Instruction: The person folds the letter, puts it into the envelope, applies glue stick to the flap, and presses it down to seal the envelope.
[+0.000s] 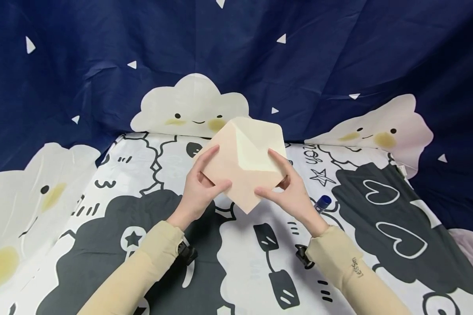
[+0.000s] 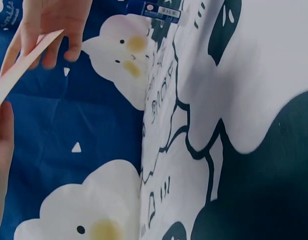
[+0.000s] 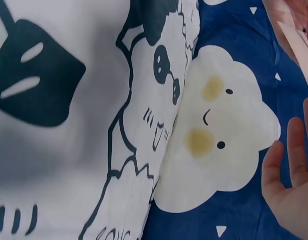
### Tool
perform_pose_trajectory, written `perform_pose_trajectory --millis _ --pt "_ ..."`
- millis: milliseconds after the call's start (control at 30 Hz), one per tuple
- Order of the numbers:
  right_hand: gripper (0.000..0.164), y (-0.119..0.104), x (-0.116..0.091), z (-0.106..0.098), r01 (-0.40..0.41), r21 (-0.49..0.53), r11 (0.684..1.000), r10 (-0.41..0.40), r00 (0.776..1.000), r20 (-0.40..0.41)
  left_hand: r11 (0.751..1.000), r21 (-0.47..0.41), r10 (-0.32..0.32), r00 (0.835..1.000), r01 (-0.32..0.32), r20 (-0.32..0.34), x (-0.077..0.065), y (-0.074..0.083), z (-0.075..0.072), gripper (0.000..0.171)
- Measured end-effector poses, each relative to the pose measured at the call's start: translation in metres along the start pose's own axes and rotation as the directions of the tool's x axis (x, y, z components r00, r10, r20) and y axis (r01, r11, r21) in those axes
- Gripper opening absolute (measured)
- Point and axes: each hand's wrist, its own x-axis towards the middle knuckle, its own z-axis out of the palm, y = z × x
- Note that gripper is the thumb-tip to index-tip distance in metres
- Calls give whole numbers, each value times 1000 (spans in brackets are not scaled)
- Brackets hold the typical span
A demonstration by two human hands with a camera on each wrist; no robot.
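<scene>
In the head view a pale pink envelope (image 1: 224, 162) is held up above the cloth, its cream-lined flap raised and its mouth showing. My left hand (image 1: 197, 190) grips its left edge, thumb on the near face and fingers behind. On the opposite edge my right hand (image 1: 289, 188) pinches it the same way. The left wrist view catches the envelope (image 2: 21, 67) nearly edge-on between both hands. Only a corner of the envelope (image 3: 298, 47) enters the right wrist view, above the spread fingers (image 3: 297, 150) of the right hand.
A blue tube with a barcode label (image 2: 156, 11) lies on the patterned cloth (image 1: 244, 262); its blue end (image 1: 323, 202) shows beside my right wrist. Behind the surface hangs a navy curtain (image 1: 236, 52) with clouds and small white triangles.
</scene>
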Motion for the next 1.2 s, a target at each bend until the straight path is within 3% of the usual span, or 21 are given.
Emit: perform_pose_trajectory --millis 167,467,733,900,1200 --pt "92 2 1 -11 1 -12 1000 0 999 46 1000 3 4 1000 -4 3 2 0 -7 84" --pt "88 4 5 -23 22 -50 998 -16 993 117 996 72 -59 998 58 23 -2 -1 -15 80" --pt "84 5 7 -28 17 -87 996 -6 992 126 976 202 -95 994 80 63 -3 -2 -21 77" --pt "83 6 8 -28 32 -77 997 -23 993 118 969 222 -134 986 110 96 -3 -2 -22 79" --pt "80 8 7 -30 29 -64 998 -21 992 122 965 237 -143 982 110 124 0 -7 -23 82"
